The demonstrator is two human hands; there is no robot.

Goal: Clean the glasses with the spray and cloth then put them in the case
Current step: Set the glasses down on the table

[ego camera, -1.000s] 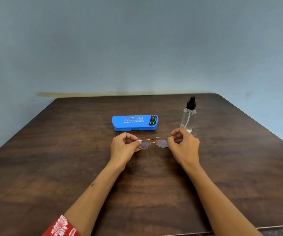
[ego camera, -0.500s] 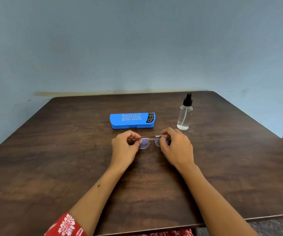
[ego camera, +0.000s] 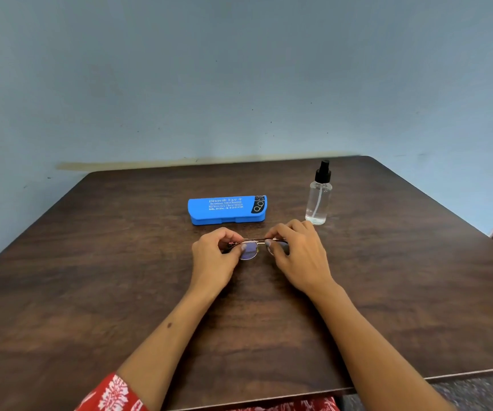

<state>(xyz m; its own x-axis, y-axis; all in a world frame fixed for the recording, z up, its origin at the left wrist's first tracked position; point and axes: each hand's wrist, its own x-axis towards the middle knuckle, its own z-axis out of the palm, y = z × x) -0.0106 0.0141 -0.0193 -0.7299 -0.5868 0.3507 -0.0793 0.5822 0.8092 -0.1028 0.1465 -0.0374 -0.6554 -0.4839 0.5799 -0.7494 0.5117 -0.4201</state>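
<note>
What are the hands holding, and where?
Both hold the glasses: the left hand pinches its left end, the right hand its right end.

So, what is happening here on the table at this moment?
A person holds a pair of glasses low over the wooden table, the left hand pinching one end and the right hand the other. Beyond the hands, a closed blue case lies on the table, and a clear spray bottle stands upright to its right. No cloth is in view, so cleaning seems not yet begun.
</note>
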